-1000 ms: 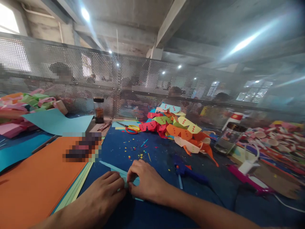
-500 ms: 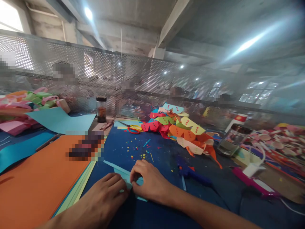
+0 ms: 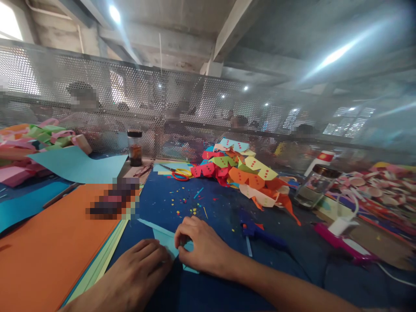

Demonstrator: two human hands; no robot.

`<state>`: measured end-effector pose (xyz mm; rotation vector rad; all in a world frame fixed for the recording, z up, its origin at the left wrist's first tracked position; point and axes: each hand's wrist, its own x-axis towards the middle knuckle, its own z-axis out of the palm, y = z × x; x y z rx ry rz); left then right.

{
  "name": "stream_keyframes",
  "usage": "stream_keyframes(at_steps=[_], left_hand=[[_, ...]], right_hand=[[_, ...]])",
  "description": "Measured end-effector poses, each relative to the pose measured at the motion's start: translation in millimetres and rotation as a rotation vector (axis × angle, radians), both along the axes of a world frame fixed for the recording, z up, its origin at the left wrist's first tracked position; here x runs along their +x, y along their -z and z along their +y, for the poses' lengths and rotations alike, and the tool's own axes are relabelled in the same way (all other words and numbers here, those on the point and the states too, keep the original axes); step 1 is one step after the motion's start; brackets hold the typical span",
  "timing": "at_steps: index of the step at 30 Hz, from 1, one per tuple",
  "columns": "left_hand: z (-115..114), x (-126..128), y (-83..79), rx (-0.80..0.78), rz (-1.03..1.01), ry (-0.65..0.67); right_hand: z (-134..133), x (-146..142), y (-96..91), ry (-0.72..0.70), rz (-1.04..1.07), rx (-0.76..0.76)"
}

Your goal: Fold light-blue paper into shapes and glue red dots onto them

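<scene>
A folded piece of light blue paper [image 3: 165,239] lies on the blue tabletop, partly covered by both hands. My right hand [image 3: 203,249] pinches it, thumb and forefinger curled together at its middle. Against the paper's near left side presses my left hand [image 3: 144,262], with its fingers bent and held together; the thumb is hidden. Beyond them are small coloured paper scraps [image 3: 194,211]. A dark blue glue gun [image 3: 264,234] rests to the right of my right hand.
Left are stacked orange sheets [image 3: 65,242] bearing a blurred dark object. Scissors [image 3: 182,174], a lidded jar [image 3: 135,149] and dotted paper cutouts [image 3: 250,177] stand farther back. A second jar [image 3: 316,186] and a magenta power strip [image 3: 344,245] are right. A perforated metal screen [image 3: 188,108] crosses behind.
My left hand has eased slightly left and down from my right hand, so more of the light blue paper shows between them. The whole view has shifted a little.
</scene>
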<state>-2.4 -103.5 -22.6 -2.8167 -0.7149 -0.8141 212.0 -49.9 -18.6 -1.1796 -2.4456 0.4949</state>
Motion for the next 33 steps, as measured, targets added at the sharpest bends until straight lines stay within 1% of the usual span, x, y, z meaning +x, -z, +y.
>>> stream_keyframes(at_steps=[10,13,17,25,33], left_hand=[[2.2,2.1,-0.8,-0.061,0.012,0.015],[3.1,3.1,2.2,-0.053,0.01,0.034],[4.1,4.0,5.7,-0.078,0.041,0.028],[1.6,2.4,3.3,-0.032,0.004,0.027],[1.3,4.9,4.1,0.006,0.018,0.028]], right_hand=[[-0.6,-0.1,-1.7,-0.005,-0.016,-0.002],[-0.7,0.0,-1.1,-0.006,-0.014,-0.009],[-0.8,-0.1,0.6,0.003,0.001,-0.007],[-0.7,0.2,2.6,-0.003,0.02,0.016],[-2.4,0.3,2.4,0.001,0.01,0.031]])
